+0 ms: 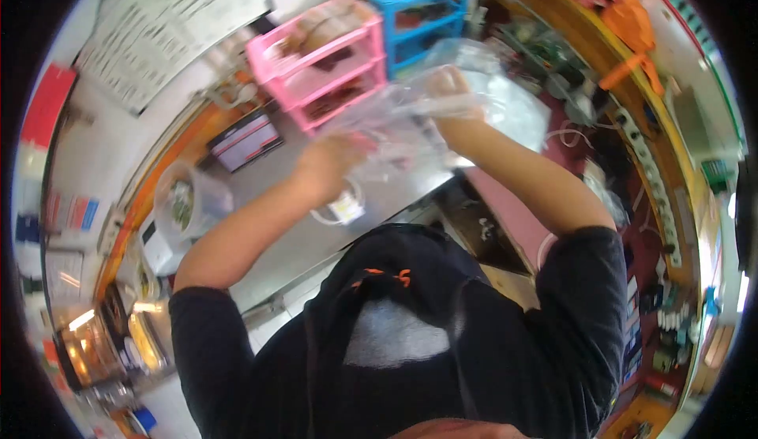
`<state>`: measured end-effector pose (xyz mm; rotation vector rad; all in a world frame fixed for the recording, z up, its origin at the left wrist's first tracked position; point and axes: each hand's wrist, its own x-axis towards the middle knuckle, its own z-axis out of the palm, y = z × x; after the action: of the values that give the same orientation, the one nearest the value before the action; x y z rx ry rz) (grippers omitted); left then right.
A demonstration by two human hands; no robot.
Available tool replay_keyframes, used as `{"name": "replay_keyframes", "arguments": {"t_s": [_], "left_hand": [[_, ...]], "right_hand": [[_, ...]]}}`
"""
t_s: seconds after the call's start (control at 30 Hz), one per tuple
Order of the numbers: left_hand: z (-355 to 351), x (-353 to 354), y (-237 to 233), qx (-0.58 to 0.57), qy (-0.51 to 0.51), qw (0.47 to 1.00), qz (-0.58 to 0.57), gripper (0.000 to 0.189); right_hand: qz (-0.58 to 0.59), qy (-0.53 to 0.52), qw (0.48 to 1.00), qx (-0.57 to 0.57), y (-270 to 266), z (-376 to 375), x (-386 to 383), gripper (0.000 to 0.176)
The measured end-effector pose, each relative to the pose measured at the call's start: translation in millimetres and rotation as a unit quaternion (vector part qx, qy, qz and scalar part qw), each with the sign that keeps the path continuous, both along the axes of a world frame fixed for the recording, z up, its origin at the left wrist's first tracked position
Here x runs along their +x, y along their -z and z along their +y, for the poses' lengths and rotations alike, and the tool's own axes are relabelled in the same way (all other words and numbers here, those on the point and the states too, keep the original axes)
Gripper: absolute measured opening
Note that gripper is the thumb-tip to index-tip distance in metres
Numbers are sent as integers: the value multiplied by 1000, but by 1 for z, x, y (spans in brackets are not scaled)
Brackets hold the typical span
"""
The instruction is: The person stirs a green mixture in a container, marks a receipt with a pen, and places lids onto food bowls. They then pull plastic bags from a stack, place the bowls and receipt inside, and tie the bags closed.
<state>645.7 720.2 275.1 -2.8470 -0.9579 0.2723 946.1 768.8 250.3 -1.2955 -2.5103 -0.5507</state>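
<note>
Clear plastic forms the bag point(403, 151), which is in the air between the two hands of the person, above a grey metal counter point(296, 242). Left hand point(335, 159) is at the lower left side of the bag, and its fingers are curled together, pinching the plastic. Right hand point(456, 95) is higher, at the other side, with plastic lying around and over it; because of blur and this covering, I cannot tell if its fingers are spread or pressed together. Something pinkish shows near the left fingers, but it is too blurred to name. Just below the left hand, a small white and yellow object point(346, 207) lies on the counter, near a white loop. Beyond the bag stands a pink tiered rack point(379, 54) with goods on its levels, and just beside it a blue tiered rack point(388, 32). To the left of the pink rack, a screen point(245, 140) is lit, and nearer to the left forearm stands a translucent container point(215, 200) with green contents. On the wall, farther away, hangs a white board point(174, 32) with lines of writing. At the right side, an orange cloth point(629, 24) hangs near a wooden ledge.
</note>
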Motion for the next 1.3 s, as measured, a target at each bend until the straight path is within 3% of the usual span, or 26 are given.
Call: {"name": "replay_keyframes", "arguments": {"t_s": [0.03,0.1,0.17,0.2,0.23,0.27,0.33,0.37,0.4,0.43,0.47,0.5,0.53,0.6,0.67,0.7,0.73,0.83,0.9,1.0,1.13,1.2,1.23,1.3], "left_hand": [[17,7,6,17,-23,998,62,61],[22,53,-19,-33,-73,980,185,62],[26,65,66,-33,-115,979,-165,36],[7,93,51,31,35,997,-54,37],[-8,125,27,96,182,977,59,42],[-4,150,8,100,193,974,59,42],[9,191,-15,-49,127,988,68,54],[41,191,2,-22,70,997,14,63],[71,193,6,-20,74,997,18,63],[100,198,7,-107,-28,992,-61,60],[119,209,12,-193,-129,963,-137,57],[128,225,24,-194,-125,964,-132,57],[133,238,38,-157,-117,975,-106,50],[132,261,58,-127,-109,983,-70,44],[119,295,72,-54,-86,992,-79,33],[114,312,76,-59,-87,992,-74,33],[108,329,81,-66,-76,992,-78,32],[104,358,102,-93,-66,991,-73,32],[103,362,112,-110,-71,990,-61,32],[103,363,118,-132,-54,988,-66,33],[102,367,111,-139,-78,986,-59,31],[101,367,111,-147,-97,983,-55,29],[101,367,114,-149,-88,983,-66,29],[100,368,114,-149,-81,983,-63,28]], "right_hand": [[80,-6,994,-76,4,0,22,42],[125,6,985,-120,11,-10,62,43],[149,44,980,-128,18,-9,111,44],[157,78,976,-127,24,-4,140,44],[167,111,972,-126,32,3,170,45],[176,135,966,-130,40,7,197,46],[192,156,949,-197,66,4,235,47],[172,149,918,-325,88,-6,241,47],[-55,128,945,-295,40,-41,213,27],[126,48,827,-546,24,-51,197,29],[284,-62,841,-456,-6,-85,187,28],[205,-99,895,-383,2,-93,184,28],[213,-96,893,-384,7,-82,203,28],[244,-2,904,-351,21,-49,261,43],[496,143,797,-314,58,-9,342,20],[518,166,813,-210,74,7,378,15],[513,191,831,-98,95,25,415,18],[324,468,822,-1,124,56,509,44],[267,536,800,-31,144,69,541,49],[222,526,807,-153,125,76,552,47],[163,568,784,-191,140,98,567,49],[187,554,800,-136,139,106,565,55],[134,556,815,-98,132,108,559,61],[110,496,856,-96,195,145,614,61]]}}
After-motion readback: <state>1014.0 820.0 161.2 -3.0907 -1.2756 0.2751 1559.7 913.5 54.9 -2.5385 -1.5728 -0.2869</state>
